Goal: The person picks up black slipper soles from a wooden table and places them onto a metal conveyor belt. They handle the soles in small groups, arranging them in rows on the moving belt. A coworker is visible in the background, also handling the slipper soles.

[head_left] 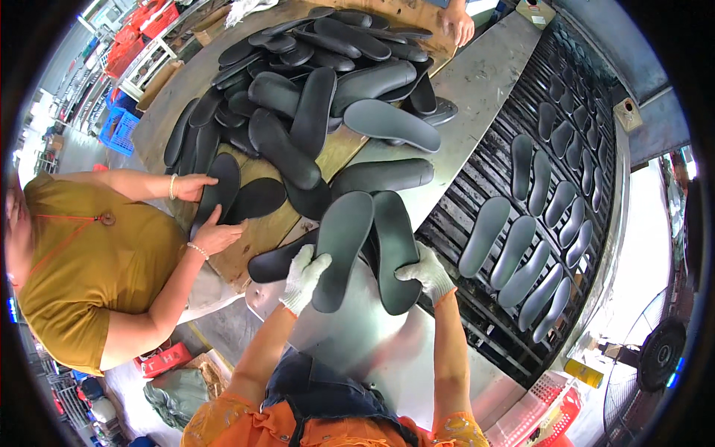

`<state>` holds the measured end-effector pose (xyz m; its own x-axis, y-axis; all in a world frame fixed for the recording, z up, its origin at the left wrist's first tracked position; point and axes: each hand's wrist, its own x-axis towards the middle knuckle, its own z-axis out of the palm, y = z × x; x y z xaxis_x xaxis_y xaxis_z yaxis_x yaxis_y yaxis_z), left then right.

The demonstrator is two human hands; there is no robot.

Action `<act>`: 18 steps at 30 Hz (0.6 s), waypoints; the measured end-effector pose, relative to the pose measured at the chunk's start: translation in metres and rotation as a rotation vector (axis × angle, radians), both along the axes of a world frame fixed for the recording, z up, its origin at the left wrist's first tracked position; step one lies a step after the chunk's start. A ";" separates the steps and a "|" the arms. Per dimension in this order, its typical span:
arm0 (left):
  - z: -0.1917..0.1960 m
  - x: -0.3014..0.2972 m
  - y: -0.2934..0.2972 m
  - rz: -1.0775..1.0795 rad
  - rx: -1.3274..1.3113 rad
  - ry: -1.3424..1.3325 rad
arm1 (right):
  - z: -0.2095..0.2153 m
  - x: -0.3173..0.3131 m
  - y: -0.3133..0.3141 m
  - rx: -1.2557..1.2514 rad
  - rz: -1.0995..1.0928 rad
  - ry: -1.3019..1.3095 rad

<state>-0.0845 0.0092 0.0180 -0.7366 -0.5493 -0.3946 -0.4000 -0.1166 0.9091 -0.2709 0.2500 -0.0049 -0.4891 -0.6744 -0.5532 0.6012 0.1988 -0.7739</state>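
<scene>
My left hand (304, 279), in a white glove, is closed on a dark shoe sole (343, 253) held up over the metal table. In my gloved right hand (428, 273) is a second sole (394, 257), gripped by its lower right edge. The two soles stand side by side, their upper ends touching or nearly so. Behind them a big heap of black soles (313, 97) covers the wooden board. One lone sole (279, 259) lies beside my left hand, partly hidden by the sole I hold.
On the right, several soles (485, 237) lie in rows on a slatted conveyor (462, 302). A co-worker (104, 261) at the left handles a sole (217, 186). Another person's hand (458, 27) rests at the far edge. A fan (663, 355) and a pink basket (540, 410) stand lower right.
</scene>
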 end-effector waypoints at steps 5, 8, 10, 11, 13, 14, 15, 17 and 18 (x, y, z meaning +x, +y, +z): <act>0.005 0.028 -0.034 -0.090 -0.831 0.005 | 0.002 0.045 0.024 -0.090 -0.115 -0.078; 0.011 0.024 -0.054 -0.281 -1.138 -0.205 | -0.003 0.068 0.033 -0.109 -0.188 -0.056; 0.013 0.023 -0.061 -0.397 -1.011 -0.407 | -0.004 0.086 0.035 -0.078 -0.214 -0.074; 0.017 0.022 -0.061 -0.457 -0.944 -0.506 | -0.005 0.097 0.037 -0.062 -0.231 -0.085; 0.019 0.027 -0.064 -0.505 -0.931 -0.510 | -0.007 0.122 0.041 -0.051 -0.271 -0.069; 0.020 0.031 -0.062 -0.517 -0.901 -0.513 | -0.008 0.135 0.043 -0.043 -0.276 -0.068; 0.020 0.034 -0.059 -0.534 -0.872 -0.514 | -0.008 0.147 0.045 -0.034 -0.285 -0.065; 0.023 0.042 -0.048 -0.501 -0.708 -0.505 | -0.009 0.174 0.045 0.000 -0.366 -0.065; 0.029 0.043 -0.039 -0.480 -0.598 -0.513 | -0.006 0.184 0.044 0.023 -0.412 -0.064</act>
